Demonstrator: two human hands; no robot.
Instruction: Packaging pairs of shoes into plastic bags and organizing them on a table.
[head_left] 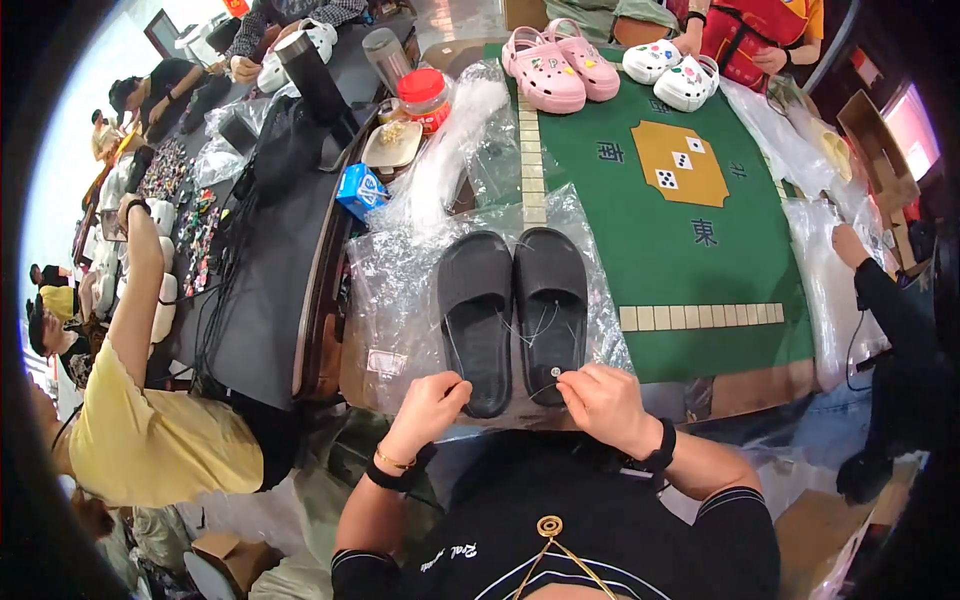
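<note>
A pair of black slide sandals [475, 340] lies side by side, toes pointing away from me, on a clear plastic bag [385, 320]. A thin pale thread [540, 325] runs between them and trails over both footbeds. My left hand [430, 405] is closed in a pinch at the outer heel edge of the left sandal, where a strand of thread comes down to the fingertips. At the right sandal's heel, my right hand [605, 400] pinches too, with thread by its fingertips. Whether the fingers also grip the soles is hard to see.
Pink clogs [560, 70] and white clogs [675, 75] stand at the far side of the green mat [720, 270]. A red-lidded jar [424, 98], a blue box [361, 190] and a dark tumbler [310, 75] are at left. Other people work around the tables.
</note>
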